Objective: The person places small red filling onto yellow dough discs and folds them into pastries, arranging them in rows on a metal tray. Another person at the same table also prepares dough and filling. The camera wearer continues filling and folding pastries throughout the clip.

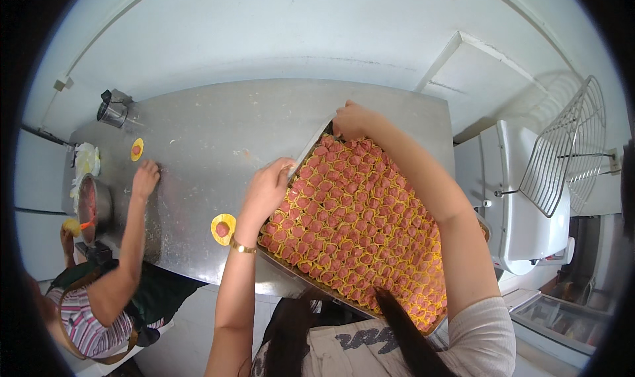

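A large metal tray (311, 145), packed with rows of small open dumplings (350, 211) of pink minced filling in yellow wrappers, lies tilted at the table's right, its near side close to my body. My right hand (356, 120) is closed around the tray's far corner. On its left rim rests my left hand (266, 186), fingers curled over the edge, a gold watch on the wrist. Left of that wrist, a single yellow wrapper (217, 228) with a ball of filling (223, 229) lies flat on the table.
At the left, a co-worker's hand (146, 177) is over the steel table (198, 139), near another filled wrapper (137, 149). The co-worker's other hand (69, 228) is beside a metal bowl (89, 202) of pink filling. A jug (112, 112) stands far left; a wire rack (562, 145) hangs right.
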The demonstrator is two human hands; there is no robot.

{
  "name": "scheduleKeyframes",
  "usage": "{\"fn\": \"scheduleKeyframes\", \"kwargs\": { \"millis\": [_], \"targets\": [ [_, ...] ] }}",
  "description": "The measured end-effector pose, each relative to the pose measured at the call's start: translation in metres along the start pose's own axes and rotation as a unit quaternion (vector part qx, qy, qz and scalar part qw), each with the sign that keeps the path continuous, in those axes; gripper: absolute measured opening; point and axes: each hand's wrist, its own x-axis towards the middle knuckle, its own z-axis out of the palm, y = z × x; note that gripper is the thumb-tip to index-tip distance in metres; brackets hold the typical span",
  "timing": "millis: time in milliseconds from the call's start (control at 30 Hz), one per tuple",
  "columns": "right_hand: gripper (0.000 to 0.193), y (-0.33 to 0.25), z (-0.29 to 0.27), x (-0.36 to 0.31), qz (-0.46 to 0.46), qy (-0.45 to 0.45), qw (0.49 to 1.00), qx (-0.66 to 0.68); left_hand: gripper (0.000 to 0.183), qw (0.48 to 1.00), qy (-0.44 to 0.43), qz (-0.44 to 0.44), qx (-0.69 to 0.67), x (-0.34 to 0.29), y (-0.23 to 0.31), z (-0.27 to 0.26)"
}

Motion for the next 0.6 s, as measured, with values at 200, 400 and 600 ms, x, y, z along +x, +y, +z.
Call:
{"fn": "scheduleKeyframes", "kwargs": {
  "millis": [200, 400, 600],
  "targets": [
    [0.037, 0.023, -0.024, -0.022, 0.058, 0.038, 0.992, 0.109, 0.022, 0.992, -0.001, 0.123, 0.012, 0.071, 0.018, 0.045],
    [0.045, 0.018, -0.033, -0.086, 0.111, 0.159, 0.957, 0.215, 0.022, 0.964, -0.153, 0.031, 0.217, 0.159, 0.029, 0.103],
    [0.045, 0.012, -0.01, -0.178, 0.128, 0.206, 0.929, 0.278, 0.019, 0.934, -0.268, 0.038, 0.236, 0.192, 0.004, 0.127]
  ]
}}
